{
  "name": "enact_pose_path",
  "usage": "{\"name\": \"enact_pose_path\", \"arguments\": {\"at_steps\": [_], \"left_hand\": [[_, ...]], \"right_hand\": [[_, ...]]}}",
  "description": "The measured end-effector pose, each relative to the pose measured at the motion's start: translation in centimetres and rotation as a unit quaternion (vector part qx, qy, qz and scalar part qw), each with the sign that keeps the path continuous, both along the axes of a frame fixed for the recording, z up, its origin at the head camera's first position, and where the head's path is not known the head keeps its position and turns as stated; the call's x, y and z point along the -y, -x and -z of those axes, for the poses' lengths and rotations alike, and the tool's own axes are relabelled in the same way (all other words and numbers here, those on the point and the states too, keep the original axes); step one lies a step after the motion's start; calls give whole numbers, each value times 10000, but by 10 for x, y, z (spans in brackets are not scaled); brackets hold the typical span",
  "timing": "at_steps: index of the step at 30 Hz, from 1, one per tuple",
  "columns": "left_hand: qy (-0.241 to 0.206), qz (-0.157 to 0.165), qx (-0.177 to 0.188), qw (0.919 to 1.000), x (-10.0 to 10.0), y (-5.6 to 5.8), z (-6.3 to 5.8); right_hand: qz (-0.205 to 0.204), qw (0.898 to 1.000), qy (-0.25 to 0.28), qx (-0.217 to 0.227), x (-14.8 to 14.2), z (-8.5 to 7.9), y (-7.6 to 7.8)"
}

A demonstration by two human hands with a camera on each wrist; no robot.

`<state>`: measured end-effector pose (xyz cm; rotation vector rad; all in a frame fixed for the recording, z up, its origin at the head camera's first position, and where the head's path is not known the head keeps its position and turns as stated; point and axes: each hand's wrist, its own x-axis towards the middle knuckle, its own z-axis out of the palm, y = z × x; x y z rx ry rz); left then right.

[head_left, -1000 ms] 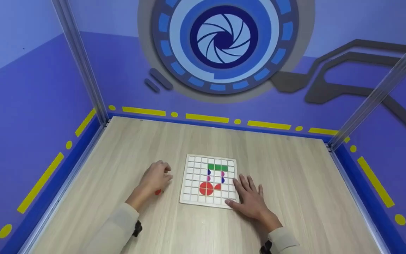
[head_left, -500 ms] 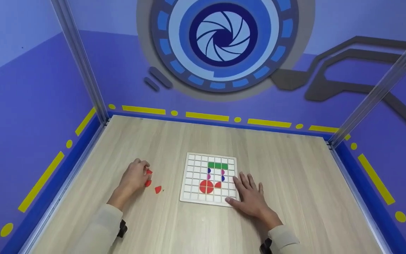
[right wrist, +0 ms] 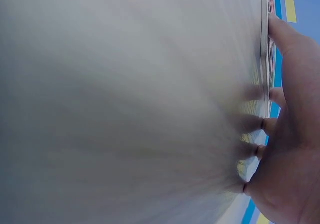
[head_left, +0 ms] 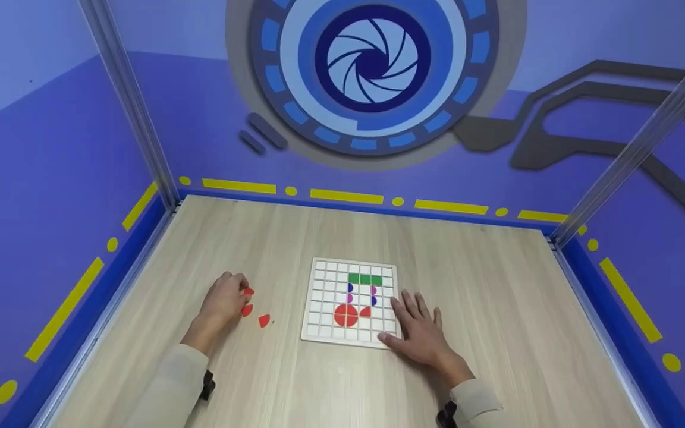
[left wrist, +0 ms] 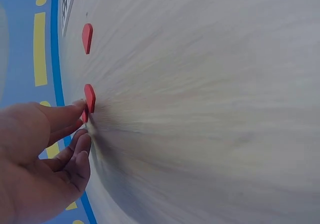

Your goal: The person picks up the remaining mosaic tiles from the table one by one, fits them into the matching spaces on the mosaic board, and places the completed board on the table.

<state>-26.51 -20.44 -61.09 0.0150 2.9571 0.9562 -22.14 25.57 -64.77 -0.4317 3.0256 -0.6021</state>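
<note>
My left hand (head_left: 223, 300), left of the board, has its thumb and a finger about a red quarter-circle tile (left wrist: 84, 116) at the tabletop, pinching it. Close beside the thumb lies a second red tile (left wrist: 90, 98), and a third red tile (left wrist: 87, 38) is farther off, toward the board. Spread fingers of my right hand (head_left: 423, 333) rest on the right edge of the white grid board (head_left: 324, 333), the thumb on its near right corner. Set into the board are green tiles (head_left: 365, 279), small purple and pink half-round tiles, a red circle of quarter tiles (head_left: 345, 315) and a single red quarter tile (head_left: 365, 312).
The light wooden table (head_left: 295, 386) is enclosed by blue-purple walls (head_left: 200, 125) with yellow marks. Metal posts (head_left: 134, 107) stand at the back corners. A tiny dark speck lies beside the third red tile.
My left hand has moved left from near the board to the red tiles, uncovering them, and its fingers have closed in on one. The right hand stays on the board.
</note>
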Motion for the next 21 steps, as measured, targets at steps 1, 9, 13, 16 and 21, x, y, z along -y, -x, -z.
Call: {"name": "enact_pose_path", "arguments": {"at_steps": [1, 9, 13, 16, 21], "left_hand": [[7, 9, -5, 10000, 0, 0, 0], [-316, -206, 26, 9993, -1, 0, -2], [-400, -119, 16, 9991, -2, 2, -4], [-358, -87, 27, 9993, -2, 2, -5], [-264, -37, -22, 9996, -3, 5, -4]], "right_hand": [[-6, 10000, -10, -2, 0, 0, 0], [-19, 10000, 17, 82, 1, -2, 3], [0, 10000, 7, 72, 1, -2, 2], [-31, 9999, 41, 100, 1, -2, 2], [-44, 9998, 128, 117, -1, -2, 1]]}}
